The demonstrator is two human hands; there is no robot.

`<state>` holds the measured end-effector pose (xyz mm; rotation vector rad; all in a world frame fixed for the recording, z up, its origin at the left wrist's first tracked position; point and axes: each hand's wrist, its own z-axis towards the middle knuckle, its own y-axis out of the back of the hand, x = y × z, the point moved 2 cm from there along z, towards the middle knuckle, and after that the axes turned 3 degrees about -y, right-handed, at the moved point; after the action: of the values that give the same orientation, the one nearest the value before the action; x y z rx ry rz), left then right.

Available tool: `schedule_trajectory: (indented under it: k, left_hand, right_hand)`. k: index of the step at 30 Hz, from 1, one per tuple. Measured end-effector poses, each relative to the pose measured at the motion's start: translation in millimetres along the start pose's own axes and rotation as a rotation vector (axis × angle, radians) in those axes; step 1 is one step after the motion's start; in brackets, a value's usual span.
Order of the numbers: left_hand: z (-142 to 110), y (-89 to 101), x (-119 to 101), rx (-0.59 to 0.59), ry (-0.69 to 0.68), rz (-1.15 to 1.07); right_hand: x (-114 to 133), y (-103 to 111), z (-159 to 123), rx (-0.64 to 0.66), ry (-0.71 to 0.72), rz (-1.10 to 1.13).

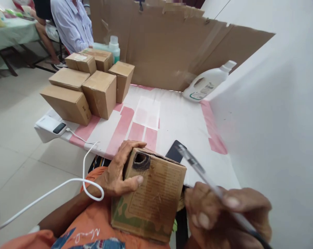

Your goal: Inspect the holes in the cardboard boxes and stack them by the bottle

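Note:
My left hand (118, 173) grips the left side of a worn brown cardboard box (151, 197) resting against my lap, thumb across its front face. The box has printed text, a green pattern near its bottom and a dark ragged hole (141, 161) at its upper left corner. My right hand (227, 216) is closed around a clear pen (198, 169), whose tip points up and left, above the box's right corner. A dark phone (174, 151) lies on the table just behind the box.
Several sealed cardboard boxes (87, 86) are stacked at the table's far left. A white power bank (49, 126) with a white cable (85, 173) sits at the left edge. A white jug (206, 84) leans against the cardboard backdrop (166, 45). A white wall stands right; a seated person (72, 22) is behind.

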<state>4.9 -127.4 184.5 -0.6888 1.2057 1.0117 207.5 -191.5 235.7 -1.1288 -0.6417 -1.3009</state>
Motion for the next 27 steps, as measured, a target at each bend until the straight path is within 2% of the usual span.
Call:
schedule_trajectory:
  k: [4,8,10,14,19,23,27]
  left_hand:
    - [-0.6,0.2,0.7,0.001,0.000,-0.007]
    - [-0.1,0.9,2.1,0.003,-0.017,0.010]
    - [0.1,1.2,2.2,0.006,-0.025,0.023]
    - [0.6,0.8,0.9,0.000,-0.031,0.032]
    - [1.5,-0.6,0.4,0.002,-0.021,0.031]
    - [1.0,0.0,3.7,0.016,-0.012,0.027]
    - [1.6,1.3,6.0,0.012,-0.037,0.037]
  right_hand:
    - [-6.0,-13.8,-5.8,-0.126,-0.079,-0.040]
    - [-11.8,-14.6,-5.8,0.006,-0.177,-0.037]
    - [-14.5,-12.4,-5.7,0.030,-0.191,-0.033]
    - [-17.1,-10.7,-4.0,0.011,-0.146,-0.076]
    - [-20.5,-9.4,-2.2,0.129,-0.032,-0.068]
    - [-23.5,-2.2,-2.6,0.084,-0.035,-0.126]
    - [-10.2,-0.2,5.8,0.050,-0.070,-0.109]
